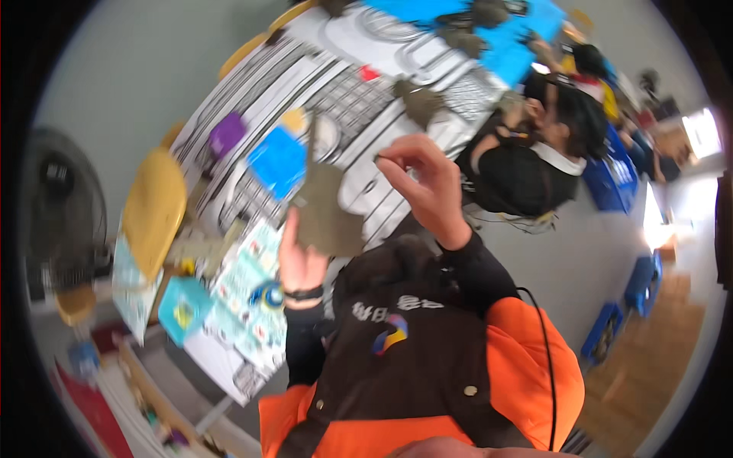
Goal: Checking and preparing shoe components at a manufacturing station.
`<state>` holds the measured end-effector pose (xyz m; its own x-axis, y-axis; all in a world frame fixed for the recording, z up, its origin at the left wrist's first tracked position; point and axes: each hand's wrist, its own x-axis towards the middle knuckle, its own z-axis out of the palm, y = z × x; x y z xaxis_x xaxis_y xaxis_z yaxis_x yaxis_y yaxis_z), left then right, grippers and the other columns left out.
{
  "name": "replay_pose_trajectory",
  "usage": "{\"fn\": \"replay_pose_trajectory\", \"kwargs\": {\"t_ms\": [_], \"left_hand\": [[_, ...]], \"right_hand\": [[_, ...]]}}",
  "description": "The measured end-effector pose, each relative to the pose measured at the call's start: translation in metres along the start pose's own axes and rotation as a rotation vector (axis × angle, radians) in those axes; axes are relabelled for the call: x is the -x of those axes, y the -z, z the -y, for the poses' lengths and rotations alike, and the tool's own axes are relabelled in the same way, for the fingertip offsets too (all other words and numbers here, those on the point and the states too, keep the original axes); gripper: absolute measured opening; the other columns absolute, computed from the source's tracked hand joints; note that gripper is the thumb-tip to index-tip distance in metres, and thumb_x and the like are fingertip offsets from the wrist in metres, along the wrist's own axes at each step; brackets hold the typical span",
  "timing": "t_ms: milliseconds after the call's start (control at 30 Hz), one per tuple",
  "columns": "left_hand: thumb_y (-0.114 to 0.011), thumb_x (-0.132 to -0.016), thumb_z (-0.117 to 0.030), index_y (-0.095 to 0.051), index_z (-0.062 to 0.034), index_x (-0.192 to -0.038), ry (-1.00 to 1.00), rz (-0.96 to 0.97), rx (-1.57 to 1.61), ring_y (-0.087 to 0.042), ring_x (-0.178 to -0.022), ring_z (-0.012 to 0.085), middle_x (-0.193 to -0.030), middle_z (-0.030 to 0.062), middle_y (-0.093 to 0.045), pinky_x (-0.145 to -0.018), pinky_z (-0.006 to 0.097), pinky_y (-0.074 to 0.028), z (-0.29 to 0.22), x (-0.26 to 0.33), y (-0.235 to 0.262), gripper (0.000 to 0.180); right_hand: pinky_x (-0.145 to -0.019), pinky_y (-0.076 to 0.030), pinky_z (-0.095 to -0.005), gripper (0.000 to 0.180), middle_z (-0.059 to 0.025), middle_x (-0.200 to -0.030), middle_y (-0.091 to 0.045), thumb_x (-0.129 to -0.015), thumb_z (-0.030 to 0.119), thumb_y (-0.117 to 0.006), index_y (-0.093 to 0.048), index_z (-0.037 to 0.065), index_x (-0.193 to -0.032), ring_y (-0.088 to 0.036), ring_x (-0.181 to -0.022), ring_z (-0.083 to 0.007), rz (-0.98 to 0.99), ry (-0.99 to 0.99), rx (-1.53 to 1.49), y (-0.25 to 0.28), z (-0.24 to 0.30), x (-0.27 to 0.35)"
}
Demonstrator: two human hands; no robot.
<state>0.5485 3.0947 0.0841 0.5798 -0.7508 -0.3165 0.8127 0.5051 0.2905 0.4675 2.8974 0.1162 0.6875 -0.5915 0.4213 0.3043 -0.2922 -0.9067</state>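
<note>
My left hand (301, 263), with a dark band at the wrist, supports a flat grey-brown piece (332, 214) that looks like a bag-shaped form with a long narrow strip running up from it. Whether it is clay or cloth is too blurred to tell. To the right and apart from that piece, my right hand (424, 179) is raised, thumb and forefinger pinched together. A tiny dark bit (379, 158) shows at those fingertips, too small to name. Beneath both hands lies a table cover (336, 95) printed with black-and-white drawings.
A blue sheet (279, 162) and a purple object (227, 135) lie left of the piece. Further up are a grey-brown lump (420, 103) and a red scrap (369, 72). A person in black (519, 172) sits at the right. Yellow chairs (155, 210) and a fan (62, 206) stand left.
</note>
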Motion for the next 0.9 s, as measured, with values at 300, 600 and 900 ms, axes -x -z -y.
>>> {"fn": "replay_pose_trajectory", "kwargs": {"t_ms": [300, 600, 900], "left_hand": [[-0.042, -0.094, -0.02, -0.045, 0.0024, -0.119, -0.157, -0.101, -0.131, -0.057, -0.1, 0.0211, -0.113, 0.0126, -0.056, -0.086, 0.034, -0.048, 0.008, 0.008, -0.009, 0.034], [-0.052, -0.085, 0.001, -0.045, 0.0009, -0.12, -0.401, -0.115, -0.233, -0.058, -0.099, 0.0199, -0.112, 0.011, -0.056, -0.084, 0.032, -0.048, 0.009, 0.013, -0.008, 0.035], [-0.053, -0.085, 0.001, -0.047, 0.0011, -0.115, -0.506, -0.129, -0.299, -0.058, -0.096, 0.0185, -0.108, 0.0105, -0.057, -0.081, 0.03, -0.048, 0.007, 0.013, -0.01, 0.031]], "right_hand": [[-0.056, -0.044, -0.0267, 0.018, -0.0051, -0.081, -0.057, -0.067, 0.001, -0.07, -0.064, 0.006, -0.083, -0.056, -0.07, -0.0188, 0.078, 0.33, 0.35, -0.049, 0.0, 0.007], [-0.062, -0.045, -0.0315, 0.017, -0.0033, -0.082, -0.057, -0.065, 0.004, -0.07, -0.063, 0.007, -0.08, -0.053, -0.074, -0.0224, 0.206, 0.451, 0.459, -0.063, 0.001, 0.004], [-0.063, -0.045, -0.0308, 0.014, -0.0033, -0.079, -0.056, -0.066, 0.003, -0.069, -0.062, 0.005, -0.078, -0.052, -0.074, -0.0225, 0.241, 0.468, 0.45, -0.07, 0.009, 0.001]]}}
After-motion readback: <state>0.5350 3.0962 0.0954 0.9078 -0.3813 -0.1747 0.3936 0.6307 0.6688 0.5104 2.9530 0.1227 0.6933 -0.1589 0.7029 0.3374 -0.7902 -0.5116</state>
